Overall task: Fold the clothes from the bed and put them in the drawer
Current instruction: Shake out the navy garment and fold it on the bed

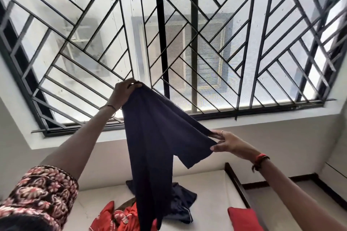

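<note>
Ideally, left hand (124, 91) and right hand (228, 141), both gripping the navy garment (155, 137), pull its edge taut before folding.

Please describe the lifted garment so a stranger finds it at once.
Start at the barred window. Before it, the left hand and right hand hold up a navy garment. Unlike the crumpled navy cloth and red clothes on the bed, it hangs in the air.
</note>
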A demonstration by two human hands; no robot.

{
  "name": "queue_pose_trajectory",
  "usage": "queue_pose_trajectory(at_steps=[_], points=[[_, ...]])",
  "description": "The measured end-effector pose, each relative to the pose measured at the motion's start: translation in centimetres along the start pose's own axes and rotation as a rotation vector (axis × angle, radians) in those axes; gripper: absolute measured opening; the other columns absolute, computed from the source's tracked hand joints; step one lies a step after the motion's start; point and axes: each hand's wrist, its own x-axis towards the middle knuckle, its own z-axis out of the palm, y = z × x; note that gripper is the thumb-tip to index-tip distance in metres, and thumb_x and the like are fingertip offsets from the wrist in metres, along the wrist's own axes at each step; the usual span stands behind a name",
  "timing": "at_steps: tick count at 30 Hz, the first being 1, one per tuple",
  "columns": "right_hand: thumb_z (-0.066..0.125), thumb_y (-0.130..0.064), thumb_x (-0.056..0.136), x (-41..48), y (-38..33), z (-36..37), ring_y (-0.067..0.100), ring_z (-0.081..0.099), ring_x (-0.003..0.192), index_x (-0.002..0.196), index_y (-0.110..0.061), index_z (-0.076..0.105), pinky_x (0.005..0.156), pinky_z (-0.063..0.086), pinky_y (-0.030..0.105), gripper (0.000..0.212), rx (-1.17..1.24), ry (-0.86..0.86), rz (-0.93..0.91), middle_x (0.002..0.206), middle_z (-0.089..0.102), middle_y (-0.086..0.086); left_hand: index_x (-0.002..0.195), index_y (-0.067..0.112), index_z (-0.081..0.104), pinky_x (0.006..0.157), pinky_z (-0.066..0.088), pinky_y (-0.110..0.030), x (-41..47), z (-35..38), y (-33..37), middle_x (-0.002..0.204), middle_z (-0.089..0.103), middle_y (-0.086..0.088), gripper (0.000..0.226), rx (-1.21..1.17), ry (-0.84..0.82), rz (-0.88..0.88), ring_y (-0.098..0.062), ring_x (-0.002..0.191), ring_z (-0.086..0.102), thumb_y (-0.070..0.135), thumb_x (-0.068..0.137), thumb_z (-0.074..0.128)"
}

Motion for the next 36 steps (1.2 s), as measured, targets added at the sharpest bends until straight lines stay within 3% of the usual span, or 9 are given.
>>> queue_pose_trajectory(at_steps=[5, 11, 15, 19, 22, 26, 30, 33, 36], points=[[0.069, 0.005, 0.078, -0.3, -0.3, -2.0, 0.023, 0.061, 0.112, 0.126, -0.002, 0.056, 0.094, 0.05, 0.028, 0.05, -0.006, 0.033, 0.02, 0.12, 0.065, 0.011, 0.1, 0.004, 0.067, 0.071, 0.032, -0.021, -1.7, 0.2, -1.5, 0.082, 0.06, -0.003, 0.02, 0.0, -0.003, -0.078, -0.015, 0.082, 0.052, 0.021, 0.092, 0.06], [0.087, -0.037, 0.058, 0.0, 0.1, -3.1, 0.03, 0.066, 0.095, 0.105, 0.002, 0.069, 0.09, 0.054, 0.034, 0.064, 0.081, 0.222, 0.012, 0.105, 0.069, 0.023, 0.092, 0.001, 0.065, 0.063, 0.029, -0.026, -3.0, 0.3, -2.7, 0.069, 0.054, -0.004, 0.018, 0.012, 0.012, -0.115, -0.02, 0.071, 0.049, 0.019, 0.091, 0.061], [0.068, -0.013, 0.081, 0.2, -0.5, -3.6, 0.025, 0.068, 0.085, 0.096, 0.003, 0.071, 0.087, 0.055, 0.03, 0.022, 0.103, 0.321, 0.018, 0.099, 0.07, 0.024, 0.09, 0.006, 0.065, 0.06, 0.035, -0.014, -3.5, 0.2, -2.8, 0.064, 0.052, 0.002, 0.016, -0.005, 0.014, -0.127, -0.017, 0.069, 0.047, 0.021, 0.091, 0.061], [0.06, -0.008, 0.09, 0.0, -1.6, -4.2, 0.013, 0.067, 0.07, 0.093, -0.003, 0.071, 0.078, 0.057, 0.028, 0.013, 0.026, 0.401, 0.006, 0.087, 0.072, 0.013, 0.093, 0.008, 0.068, 0.058, 0.035, -0.008, -4.0, 0.4, -2.4, 0.066, 0.054, 0.003, 0.015, -0.049, 0.004, -0.159, -0.01, 0.064, 0.047, 0.021, 0.091, 0.061], [0.06, -0.009, 0.091, 0.2, -2.5, -4.5, 0.009, 0.058, 0.068, 0.082, -0.016, 0.069, 0.068, 0.047, 0.022, 0.015, -0.137, 0.507, -0.006, 0.076, 0.066, 0.003, 0.092, 0.013, 0.067, 0.064, 0.037, -0.011, -4.2, 0.7, -2.2, 0.074, 0.06, -0.001, 0.013, -0.117, 0.005, -0.164, -0.012, 0.071, 0.052, 0.024, 0.092, 0.06], [0.057, -0.004, 0.092, 0.7, -3.9, -4.5, -0.001, 0.052, 0.063, 0.09, -0.013, 0.066, 0.062, 0.039, 0.007, 0.013, -0.284, 0.658, -0.112, 0.072, 0.059, -0.004, 0.087, 0.015, 0.064, 0.076, 0.039, -0.029, -4.5, 1.1, -1.4, 0.081, 0.057, 0.0, 0.014, -0.336, -0.007, -0.208, -0.013, 0.081, 0.048, 0.026, 0.094, 0.057], [0.053, 0.0, 0.093, 0.9, -4.4, -5.1, 0.005, 0.059, 0.068, 0.085, -0.017, 0.062, 0.071, 0.048, 0.024, 0.022, -0.181, 0.705, -0.142, 0.077, 0.062, 0.004, 0.095, -0.001, 0.061, 0.055, 0.037, -0.015, -4.5, 1.2, -0.1, 0.073, 0.051, -0.003, 0.028, -0.395, -0.097, -0.268, -0.004, 0.061, 0.046, 0.027, 0.094, 0.057], [0.052, 0.004, 0.09, 0.6, -4.9, -5.3, 0.013, 0.057, 0.064, 0.095, -0.02, 0.058, 0.063, 0.049, 0.025, 0.025, -0.246, 0.713, -0.169, 0.077, 0.063, 0.012, 0.095, 0.002, 0.06, 0.057, 0.036, -0.02, -4.2, 1.0, -0.1, 0.075, 0.054, -0.002, 0.027, -0.367, -0.159, -0.281, -0.009, 0.067, 0.046, 0.027, 0.088, 0.066], [0.047, 0.008, 0.088, 0.4, -5.2, -5.0, 0.006, 0.054, 0.067, 0.08, -0.017, 0.06, 0.07, 0.042, 0.023, 0.03, -0.426, 0.662, -0.166, 0.075, 0.062, 0.0, 0.107, 0.012, 0.055, 0.059, 0.042, -0.017, -4.2, 0.4, 0.3, 0.078, 0.061, 0.003, 0.025, -0.45, -0.21, -0.31, -0.007, 0.069, 0.054, 0.019, 0.087, 0.067]])
